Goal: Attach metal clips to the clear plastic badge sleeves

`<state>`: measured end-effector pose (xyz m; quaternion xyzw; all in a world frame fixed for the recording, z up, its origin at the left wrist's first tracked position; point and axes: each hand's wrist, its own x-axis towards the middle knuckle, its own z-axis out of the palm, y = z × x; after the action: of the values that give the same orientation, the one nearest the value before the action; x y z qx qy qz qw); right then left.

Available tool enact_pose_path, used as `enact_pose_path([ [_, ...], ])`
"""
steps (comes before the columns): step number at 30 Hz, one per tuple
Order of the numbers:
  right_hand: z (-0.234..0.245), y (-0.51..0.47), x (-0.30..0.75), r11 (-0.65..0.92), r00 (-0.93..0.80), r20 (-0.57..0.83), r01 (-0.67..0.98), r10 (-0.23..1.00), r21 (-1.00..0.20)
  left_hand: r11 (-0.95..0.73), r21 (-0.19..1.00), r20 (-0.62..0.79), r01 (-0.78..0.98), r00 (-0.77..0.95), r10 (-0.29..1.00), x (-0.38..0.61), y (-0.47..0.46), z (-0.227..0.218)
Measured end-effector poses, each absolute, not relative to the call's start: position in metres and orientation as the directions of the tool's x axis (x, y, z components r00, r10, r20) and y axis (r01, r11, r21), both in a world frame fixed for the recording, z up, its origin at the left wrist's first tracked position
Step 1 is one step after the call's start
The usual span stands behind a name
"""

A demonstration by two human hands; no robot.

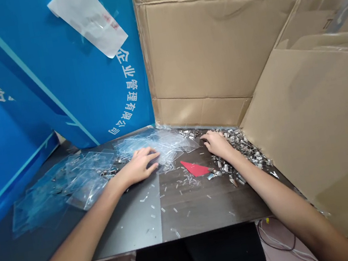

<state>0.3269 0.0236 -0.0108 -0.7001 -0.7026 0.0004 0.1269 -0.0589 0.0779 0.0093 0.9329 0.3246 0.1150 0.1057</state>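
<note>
My left hand (141,165) rests at the front edge of a spread of clear plastic sleeves (166,143). Its thumb and fingers are apart, with nothing visible between them. At the left edge of a pile of small shiny metal pieces, perhaps clips (246,147), is my right hand (216,142). Its fingers are bent towards the thumb; whatever small thing is between the tips is too small to make out. Between the hands, nearer me, lies a red pointed flat piece (196,168). Small clear plastic bits (191,181) are scattered around it.
More clear sleeves (86,187) lie left on the dark table (208,214), with metal pieces among them. A blue printed panel (97,90) and cardboard walls (195,55) enclose the back and right. White paper (89,22) hangs on the panel. Cables (279,242) are below.
</note>
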Motion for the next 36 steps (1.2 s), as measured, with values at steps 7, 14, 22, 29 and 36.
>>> enact_pose_path([
  [7,-0.015,0.026,0.332,0.048,0.054,0.271,0.933,0.961,-0.356,-0.782,0.258,0.279,0.568,0.731,0.623,-0.060,0.087,0.007],
  [14,-0.009,0.023,0.319,0.104,0.208,0.381,0.748,0.901,-0.656,-0.773,0.269,0.412,0.575,0.656,0.632,-0.064,0.089,0.021],
  [22,-0.005,0.004,0.276,0.100,0.225,0.170,0.291,0.960,-0.951,-0.643,0.678,0.507,0.357,0.407,0.760,-0.015,0.035,0.031],
  [29,0.001,-0.028,0.234,-0.121,0.107,-0.149,-0.229,0.983,-0.966,-0.257,0.966,0.238,0.027,0.292,0.926,-0.004,0.024,0.006],
  [36,-0.001,-0.036,0.224,-0.009,0.223,-0.053,-0.191,0.973,-0.981,-0.105,0.992,0.119,-0.070,0.241,0.963,0.001,0.006,0.009],
])
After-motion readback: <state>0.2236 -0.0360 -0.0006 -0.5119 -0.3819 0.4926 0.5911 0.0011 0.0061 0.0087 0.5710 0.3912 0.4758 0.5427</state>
